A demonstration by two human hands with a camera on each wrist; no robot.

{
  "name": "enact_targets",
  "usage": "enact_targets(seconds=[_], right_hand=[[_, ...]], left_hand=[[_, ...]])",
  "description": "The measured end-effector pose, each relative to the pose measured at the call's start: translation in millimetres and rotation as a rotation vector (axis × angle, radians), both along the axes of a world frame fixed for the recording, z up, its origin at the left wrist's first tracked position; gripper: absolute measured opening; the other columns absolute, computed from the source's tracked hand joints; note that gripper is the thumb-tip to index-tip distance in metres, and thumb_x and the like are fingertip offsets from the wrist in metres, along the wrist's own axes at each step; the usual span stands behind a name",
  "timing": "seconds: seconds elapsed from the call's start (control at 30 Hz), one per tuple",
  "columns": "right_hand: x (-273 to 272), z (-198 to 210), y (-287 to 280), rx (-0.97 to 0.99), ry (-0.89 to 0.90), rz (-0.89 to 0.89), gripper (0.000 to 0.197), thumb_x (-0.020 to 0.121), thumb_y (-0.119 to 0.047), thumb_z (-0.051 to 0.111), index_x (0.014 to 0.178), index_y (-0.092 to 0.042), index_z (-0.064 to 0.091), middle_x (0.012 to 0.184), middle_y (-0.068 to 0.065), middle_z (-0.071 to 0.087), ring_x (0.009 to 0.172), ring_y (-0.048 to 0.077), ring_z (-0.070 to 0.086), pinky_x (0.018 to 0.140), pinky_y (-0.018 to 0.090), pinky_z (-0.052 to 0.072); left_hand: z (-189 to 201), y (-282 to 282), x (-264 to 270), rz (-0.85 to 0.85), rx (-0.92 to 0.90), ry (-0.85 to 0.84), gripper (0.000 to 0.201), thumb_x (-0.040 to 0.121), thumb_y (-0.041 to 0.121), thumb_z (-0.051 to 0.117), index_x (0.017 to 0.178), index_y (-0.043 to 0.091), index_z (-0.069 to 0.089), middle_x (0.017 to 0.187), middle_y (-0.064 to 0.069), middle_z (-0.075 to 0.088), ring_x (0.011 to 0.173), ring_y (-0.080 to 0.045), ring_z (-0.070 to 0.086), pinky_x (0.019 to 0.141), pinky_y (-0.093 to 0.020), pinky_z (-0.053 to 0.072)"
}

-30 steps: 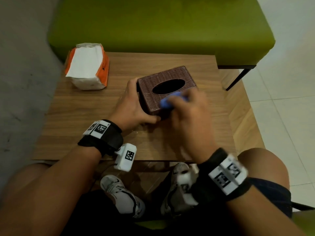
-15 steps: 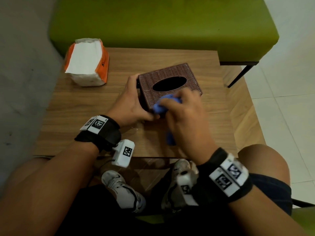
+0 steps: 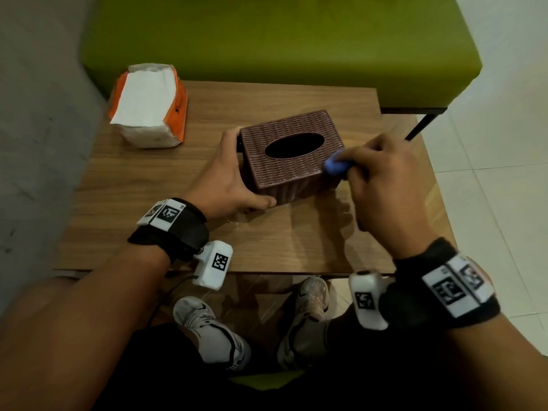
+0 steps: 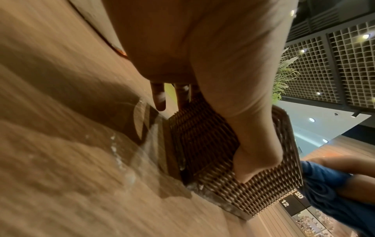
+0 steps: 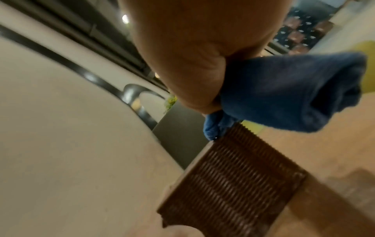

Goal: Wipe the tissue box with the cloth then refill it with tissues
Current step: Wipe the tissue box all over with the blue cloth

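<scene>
A brown woven tissue box (image 3: 292,152) sits on a wooden table (image 3: 154,185), near its middle, with the oval slot in its top facing up and dark inside. The left hand (image 3: 228,176) grips the box at its left end: the thumb lies along the near side wall, low by the table, and the fingers wrap round the far left corner. In the left wrist view the thumb presses against the weave of the box (image 4: 233,160), with 2 fingertips visible beyond it.

The right hand (image 3: 382,179) holds a bunched blue cloth (image 3: 336,166), fingers curled round it, and presses it onto the near right corner of the box top. In the right wrist view the cloth (image 5: 284,93) spills out of the fist and its lower fold touches the top edge of the box (image 5: 233,179). This view is blurred.

An opened orange pack of white tissues (image 3: 148,105) lies at the far left corner of the table, well apart from the box. A green upholstered bench (image 3: 281,40) stands just behind the table. Under the near edge, 2 white sneakers (image 3: 207,327) rest on the floor.
</scene>
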State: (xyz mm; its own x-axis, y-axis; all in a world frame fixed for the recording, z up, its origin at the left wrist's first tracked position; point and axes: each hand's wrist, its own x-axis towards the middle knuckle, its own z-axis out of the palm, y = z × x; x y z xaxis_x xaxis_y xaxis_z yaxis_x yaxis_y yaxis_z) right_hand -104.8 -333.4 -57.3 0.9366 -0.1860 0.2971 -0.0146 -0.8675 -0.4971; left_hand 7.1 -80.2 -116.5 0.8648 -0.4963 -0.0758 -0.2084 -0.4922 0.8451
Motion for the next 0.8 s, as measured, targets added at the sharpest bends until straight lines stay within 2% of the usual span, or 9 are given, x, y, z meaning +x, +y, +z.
enact_targets(seconds=[0.1,0.2,0.27,0.33,0.43,0.5,0.6,0.67,0.8], right_hand=[[5,6,7,-0.014,0.015,0.034,0.034,0.099,-0.012,0.057,0.126,-0.019,0.076,0.108,0.007,0.058,0.101,0.029,0.057,0.082,0.034,0.041],[1,7,45,-0.167,0.102,0.218,0.037,0.104,-0.020,0.055,0.138,-0.018,0.067,0.130,0.013,0.055,0.117,0.031,0.050,0.091,0.034,0.043],[-2,7,59,-0.269,0.161,0.321,0.042,0.100,-0.022,0.058,0.142,-0.021,0.063,0.138,0.014,0.051,0.118,0.031,0.047,0.092,0.038,0.046],[3,10,49,-0.285,0.173,0.372,0.044,0.096,-0.018,0.054,0.139,-0.023,0.065,0.135,0.012,0.052,0.116,0.030,0.047,0.091,0.038,0.046],[11,10,16,-0.163,0.119,0.165,0.030,0.095,-0.012,0.057,0.117,-0.021,0.074,0.117,0.008,0.057,0.109,0.033,0.050,0.084,0.037,0.041],[7,10,20,-0.183,0.112,0.054,0.023,0.096,-0.012,0.061,0.113,-0.021,0.074,0.114,0.008,0.058,0.106,0.034,0.050,0.081,0.035,0.037],[-8,7,66,-0.177,0.129,0.198,0.026,0.097,-0.013,0.060,0.118,-0.020,0.073,0.120,0.010,0.056,0.109,0.030,0.049,0.081,0.036,0.043],[-17,8,81,-0.167,0.139,0.321,0.032,0.093,-0.013,0.053,0.118,-0.017,0.073,0.121,0.013,0.057,0.105,0.031,0.049,0.075,0.037,0.045],[-22,15,46,-0.129,0.183,0.225,0.033,0.093,-0.013,0.056,0.119,-0.021,0.075,0.117,0.008,0.057,0.107,0.027,0.049,0.080,0.031,0.036]], left_hand=[[0,-2,1,0.001,-0.006,0.012,0.127,0.060,0.028,0.105,0.158,0.023,0.024,0.152,0.010,0.046,0.144,-0.004,0.044,0.122,-0.036,0.041],[1,-2,1,0.000,-0.027,0.044,0.128,0.061,0.020,0.104,0.160,0.025,0.022,0.153,0.009,0.046,0.142,-0.001,0.045,0.121,-0.034,0.044],[1,-2,0,-0.008,-0.043,0.062,0.128,0.062,0.016,0.102,0.160,0.026,0.021,0.151,0.010,0.047,0.139,0.004,0.048,0.116,-0.033,0.049],[2,-1,-1,-0.021,-0.035,0.072,0.128,0.062,0.017,0.102,0.160,0.027,0.021,0.151,0.011,0.047,0.139,0.003,0.048,0.116,-0.031,0.048],[3,1,-2,-0.025,-0.011,0.057,0.128,0.063,0.024,0.103,0.160,0.027,0.021,0.154,0.013,0.044,0.145,-0.001,0.041,0.121,-0.030,0.039],[4,1,-4,-0.023,-0.010,0.058,0.127,0.063,0.023,0.103,0.160,0.026,0.021,0.152,0.016,0.043,0.144,0.000,0.041,0.119,-0.027,0.038],[3,3,-7,-0.044,-0.055,0.115,0.128,0.062,0.018,0.103,0.159,0.031,0.020,0.150,0.019,0.046,0.140,-0.005,0.053,0.114,-0.030,0.048],[4,8,-10,-0.073,-0.041,0.112,0.128,0.058,0.028,0.101,0.158,0.034,0.020,0.149,0.020,0.047,0.139,-0.006,0.055,0.113,-0.037,0.052],[4,16,-21,-0.047,-0.009,0.116,0.131,0.060,0.020,0.103,0.161,0.032,0.020,0.148,0.023,0.045,0.144,-0.005,0.046,0.121,-0.038,0.044]])
